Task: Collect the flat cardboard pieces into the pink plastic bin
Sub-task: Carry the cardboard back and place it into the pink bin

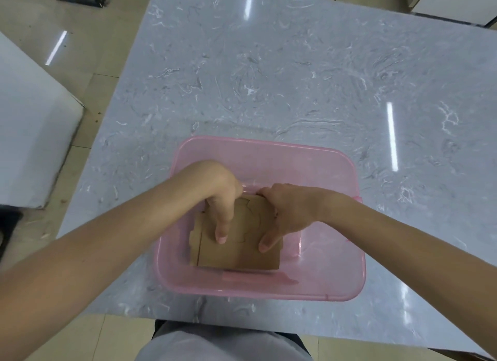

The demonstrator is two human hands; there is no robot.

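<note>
1. Both my hands are down inside the pink bin (269, 148), which sits on the grey counter (269, 64) near my edge. The cardboard pieces (236, 250) are in the bin as a flat stack, toward the near-left of the floor.
2. My left hand (217, 196) lies on top of the stack w/ fingers curled and one finger stretched along the top sheet; it's pressing, not pinching. My right hand (287, 210) wraps the stack's far-right corner, thumb on top. Can't tell if the fingers reach under it.
3. Risk: the sheets aren't flush. A notched tab sticks out at the left edge, and the top piece's cut outline sits offset. If I pull out fast, a sheet could cling to a finger and ride up or flip.
4. Risk: the stack sits close to the near wall. A shove from my right hand could tilt pieces up against it, so they'd lean instead of lying flat.
5. Risk: the bin looks light. My wrists are close to the rim, so catching it on the way out might skid it toward the counter edge.
6. No loose cardboard seen on the counter, so prob. near done. My guess only.
</note>
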